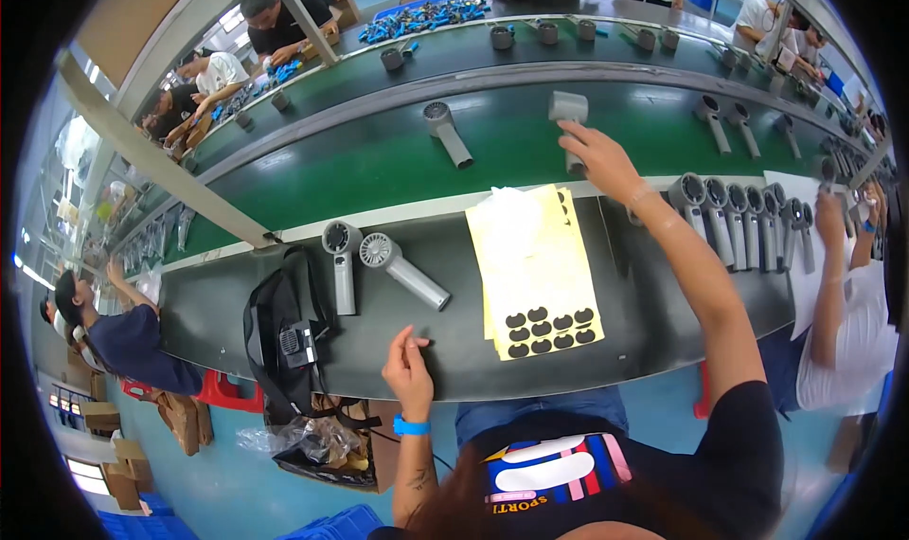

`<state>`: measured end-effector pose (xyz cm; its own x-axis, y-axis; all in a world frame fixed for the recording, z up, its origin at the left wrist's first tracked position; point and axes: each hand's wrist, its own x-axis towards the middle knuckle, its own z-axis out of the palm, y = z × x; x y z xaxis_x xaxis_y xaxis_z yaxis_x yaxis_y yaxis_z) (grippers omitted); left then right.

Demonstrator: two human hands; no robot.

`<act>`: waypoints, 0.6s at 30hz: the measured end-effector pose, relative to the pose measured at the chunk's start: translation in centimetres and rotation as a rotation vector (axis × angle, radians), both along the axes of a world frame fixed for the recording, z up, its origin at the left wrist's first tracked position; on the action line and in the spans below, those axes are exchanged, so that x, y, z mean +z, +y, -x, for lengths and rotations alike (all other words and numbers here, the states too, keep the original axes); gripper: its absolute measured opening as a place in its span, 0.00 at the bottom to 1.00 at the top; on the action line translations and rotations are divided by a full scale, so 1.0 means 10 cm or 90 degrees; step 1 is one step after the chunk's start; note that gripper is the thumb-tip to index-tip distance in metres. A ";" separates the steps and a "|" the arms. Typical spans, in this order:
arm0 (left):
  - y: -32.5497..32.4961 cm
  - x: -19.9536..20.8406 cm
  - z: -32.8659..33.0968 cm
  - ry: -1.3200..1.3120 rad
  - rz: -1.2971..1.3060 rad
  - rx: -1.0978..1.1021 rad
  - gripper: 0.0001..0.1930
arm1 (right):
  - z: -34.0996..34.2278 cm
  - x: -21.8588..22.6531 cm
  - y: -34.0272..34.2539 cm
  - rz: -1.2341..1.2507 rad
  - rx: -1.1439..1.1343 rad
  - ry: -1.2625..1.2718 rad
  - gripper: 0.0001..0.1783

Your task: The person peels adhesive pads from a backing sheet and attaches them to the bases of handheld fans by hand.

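Over the green belt, my right hand [597,159] is closed on the handle of a grey handheld fan [569,107], its round head pointing away from me. My left hand [409,377] hovers above the near edge of the dark bench, fingers pinched together, with a small dark piece that looks like a black sticker at the fingertips. Between my hands lies a yellow sticker sheet [544,284] with rows of black oval stickers at its near end and a white sheet over its far part. Left of it rest two handheld fans, one dark-faced [341,265] and one light grey [402,270].
A black bag [279,317] with straps hangs over the bench's left side. Another fan [446,135] lies on the belt [331,166]. A row of fans [734,218] stands to the right, near a co-worker [852,322]. A metal post [166,152] rises at the left.
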<state>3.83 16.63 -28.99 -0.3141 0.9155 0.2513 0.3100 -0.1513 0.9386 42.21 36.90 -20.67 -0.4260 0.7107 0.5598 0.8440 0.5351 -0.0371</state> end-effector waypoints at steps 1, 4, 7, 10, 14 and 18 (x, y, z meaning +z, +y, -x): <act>0.01 0.02 0.00 0.038 0.017 0.005 0.12 | -0.10 -0.08 0.20 0.002 0.002 -0.001 0.25; 0.09 0.01 -0.04 0.057 0.035 0.025 0.10 | -0.25 -0.36 0.72 -0.048 -0.012 -0.072 0.20; 0.09 -0.01 -0.02 0.099 0.065 0.053 0.08 | -0.22 -0.56 0.93 0.110 -0.027 -0.116 0.17; 0.09 -0.04 0.01 0.071 0.066 0.058 0.08 | 0.01 -0.42 0.88 -0.131 -0.159 -0.206 0.21; 0.14 -0.03 -0.01 0.069 0.067 0.045 0.07 | 0.65 -0.24 0.87 0.011 -0.107 -0.023 0.18; 0.15 -0.06 0.01 0.047 0.049 0.049 0.07 | 1.44 -0.20 0.91 0.184 -0.060 0.002 0.19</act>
<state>3.69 18.12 -29.55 -0.3677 0.9067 0.2066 0.3867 -0.0530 0.9207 27.83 45.99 -22.62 -0.3489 0.8771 0.3301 0.8894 0.4209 -0.1783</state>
